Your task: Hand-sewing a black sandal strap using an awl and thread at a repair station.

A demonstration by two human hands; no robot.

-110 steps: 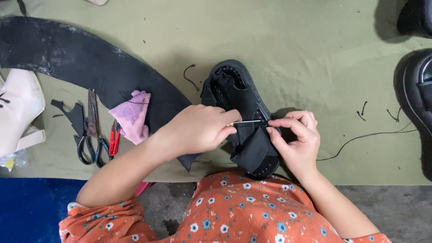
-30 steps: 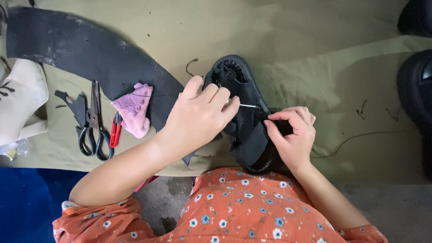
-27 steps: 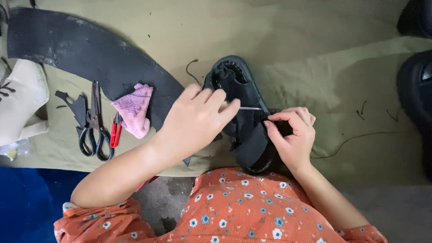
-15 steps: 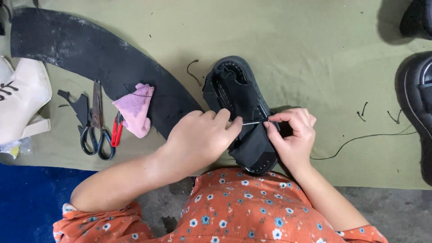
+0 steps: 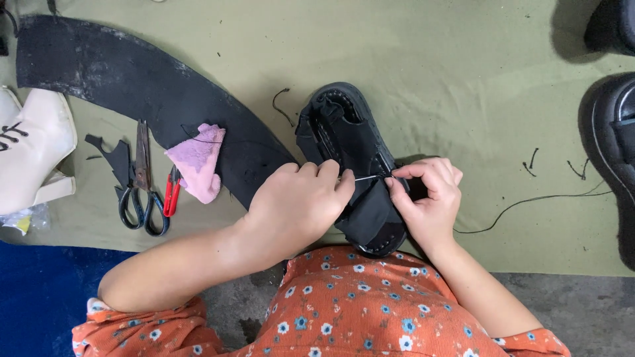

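Observation:
A black sandal (image 5: 344, 139) lies on the olive cloth (image 5: 430, 66), toe pointing away from me. My left hand (image 5: 297, 205) rests against its left side, fingertips pinching a thin metal needle (image 5: 366, 177) that crosses the sandal's strap. My right hand (image 5: 430, 198) grips the strap's right edge, thumb and forefinger closed at the needle's other end. A black thread (image 5: 529, 201) trails off to the right across the cloth.
A long curved black rubber sheet (image 5: 132, 86) lies left of the sandal, with a pink rag (image 5: 195, 162), large scissors (image 5: 142, 178) and small red snips (image 5: 172, 192) by it. A white shoe (image 5: 30, 145) sits far left. Another black shoe (image 5: 615, 139) is at the right edge.
My left hand slid down from on top of the sandal to its left side, now pinching the needle. The right hand stayed on the strap.

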